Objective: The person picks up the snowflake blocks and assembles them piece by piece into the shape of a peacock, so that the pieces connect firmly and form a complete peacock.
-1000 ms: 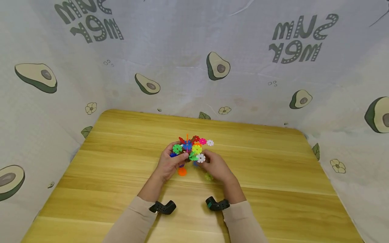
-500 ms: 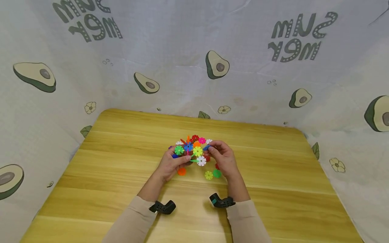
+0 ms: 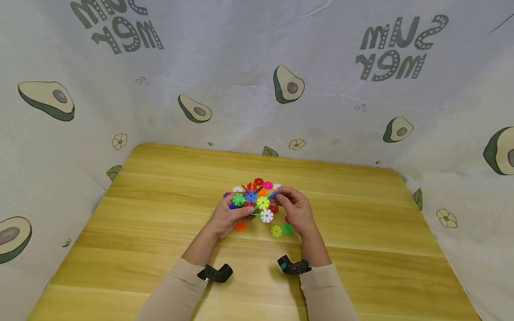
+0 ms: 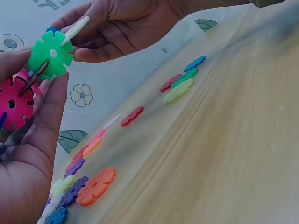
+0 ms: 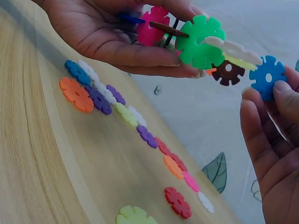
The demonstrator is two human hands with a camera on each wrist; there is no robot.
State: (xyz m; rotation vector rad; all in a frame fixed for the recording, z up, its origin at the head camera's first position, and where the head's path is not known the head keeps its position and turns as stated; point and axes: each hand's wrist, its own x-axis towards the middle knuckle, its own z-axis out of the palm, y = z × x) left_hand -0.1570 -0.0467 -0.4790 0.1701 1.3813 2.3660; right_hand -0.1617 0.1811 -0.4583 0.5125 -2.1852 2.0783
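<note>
My left hand point(image 3: 225, 216) holds a cluster of interlocking snowflake discs point(image 3: 263, 203) above the table, thumb on the near side. A green disc point(image 5: 201, 42) stands out from it, with a brown disc and a white disc point(image 5: 236, 50) slotted into its edges. A pink disc point(image 4: 16, 103) sits closer to the left palm. Between thumb and fingers, my right hand point(image 3: 296, 209) pinches a blue disc point(image 5: 267, 77). That blue disc is at the cluster's right side, by the white disc's outer end; whether their slots engage, I cannot tell.
Loose discs lie on the wooden table point(image 3: 160, 214) beneath and behind the hands, among them an orange one point(image 5: 76, 94), a purple one point(image 5: 98, 99), a red one point(image 5: 177, 202) and a green one point(image 3: 287, 228). A printed cloth point(image 3: 241, 80) hangs behind the table.
My right hand has risen and shifted right from low beside the cluster, with the blue disc now at its fingertips. Over the last half second both hands have barely moved.
</note>
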